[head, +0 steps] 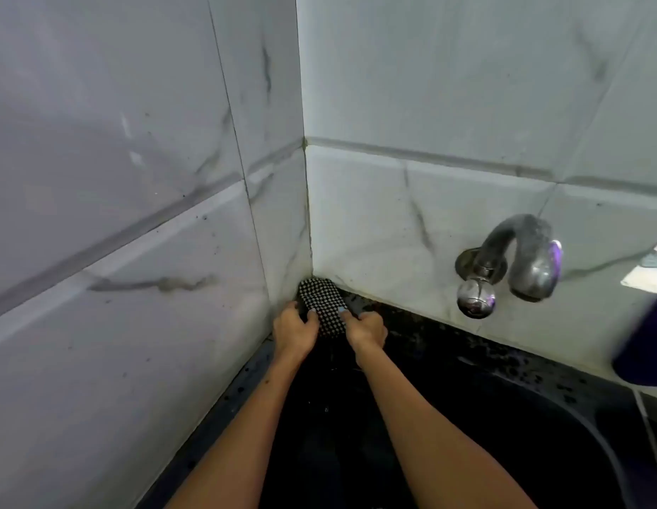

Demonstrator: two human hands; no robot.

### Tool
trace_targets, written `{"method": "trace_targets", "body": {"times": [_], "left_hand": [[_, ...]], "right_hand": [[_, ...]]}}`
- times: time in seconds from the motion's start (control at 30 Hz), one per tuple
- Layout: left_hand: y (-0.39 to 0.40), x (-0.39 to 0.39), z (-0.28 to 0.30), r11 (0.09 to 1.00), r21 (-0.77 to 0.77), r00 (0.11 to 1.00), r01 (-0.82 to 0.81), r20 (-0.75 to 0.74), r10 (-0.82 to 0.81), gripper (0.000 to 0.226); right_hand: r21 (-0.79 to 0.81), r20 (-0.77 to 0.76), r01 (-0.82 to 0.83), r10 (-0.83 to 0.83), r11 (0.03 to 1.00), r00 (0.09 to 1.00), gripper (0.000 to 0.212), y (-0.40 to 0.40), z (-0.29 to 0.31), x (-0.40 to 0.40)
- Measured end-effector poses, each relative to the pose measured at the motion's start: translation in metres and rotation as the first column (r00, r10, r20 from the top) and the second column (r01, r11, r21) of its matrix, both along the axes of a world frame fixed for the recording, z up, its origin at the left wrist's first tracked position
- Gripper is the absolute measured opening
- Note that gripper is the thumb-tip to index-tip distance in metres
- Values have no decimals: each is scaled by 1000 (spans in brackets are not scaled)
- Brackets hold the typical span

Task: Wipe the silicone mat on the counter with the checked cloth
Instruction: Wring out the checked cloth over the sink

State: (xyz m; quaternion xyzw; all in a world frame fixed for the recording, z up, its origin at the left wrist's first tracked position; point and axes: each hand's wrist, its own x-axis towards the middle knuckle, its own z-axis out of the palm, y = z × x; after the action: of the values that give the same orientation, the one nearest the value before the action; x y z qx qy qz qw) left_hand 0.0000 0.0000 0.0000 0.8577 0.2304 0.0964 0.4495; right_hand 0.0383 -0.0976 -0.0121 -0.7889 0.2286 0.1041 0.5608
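Both hands on the checked cloth (321, 306), tucked into the wall corner.

The one cloth, folded or rolled into a bundle, lies at about 12 o'clock from the hands, its long axis running from 11 toward 5 o'clock, its far end against the corner where the two tiled walls (136, 214) meet. The left hand (295, 330) curls its fingers onto the bundle's left edge; the right hand (365, 330) pinches the right edge (a painted nail shows on top). Both touch it, so neither is nearer. The dark surface beneath is too black to tell the silicone mat from the counter; I judge it lies under and toward 6 o'clock of the hands. One tap (510, 264) juts from the wall at 3 o'clock, well apart.
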Motion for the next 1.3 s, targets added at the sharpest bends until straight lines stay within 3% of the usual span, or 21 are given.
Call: {"method": "trace_targets", "body": {"times": [0.1, 0.27, 0.43, 0.6, 0.73, 0.9, 0.97, 1.07, 1.3], "left_hand": [[2, 12, -8, 999, -39, 1000, -6, 1, 6, 42], [-3, 27, -16, 991, -119, 998, -66, 1, 66, 44], [-6, 32, -17, 954, -252, 987, -162, -34, 159, 46], [-8, 32, -13, 903, -361, 973, -233, -86, 216, 51], [-6, 29, -6, 781, -552, 955, -291, -125, 268, 50], [-6, 16, 13, 662, -703, 965, -258, -164, 202, 26], [-10, 4, 25, 653, -716, 969, -247, -172, 178, 17], [-22, -21, 40, 638, -747, 982, -188, -153, 109, 24], [-80, -93, 74, 676, -730, 994, -104, -101, 43, 27]], "right_hand": [[153, -123, 140, -121, 978, 985, 61, 7, -11, 12], [431, -204, 347, -285, 833, 937, 74, 21, -21, 22], [465, -220, 401, -335, 789, 916, 65, 26, -25, 24], [495, -253, 300, -195, 815, 948, 26, 17, -17, 22], [526, -256, 152, -14, 837, 967, 48, 11, 1, 14], [584, -231, 48, 109, 810, 967, 49, 1, 13, -3], [645, -208, 15, 156, 764, 966, 40, -9, 20, -16], [733, -172, -49, 255, 679, 952, 27, -27, 33, -43], [813, -139, -38, 257, 581, 956, 33, -94, 55, -105]]}}
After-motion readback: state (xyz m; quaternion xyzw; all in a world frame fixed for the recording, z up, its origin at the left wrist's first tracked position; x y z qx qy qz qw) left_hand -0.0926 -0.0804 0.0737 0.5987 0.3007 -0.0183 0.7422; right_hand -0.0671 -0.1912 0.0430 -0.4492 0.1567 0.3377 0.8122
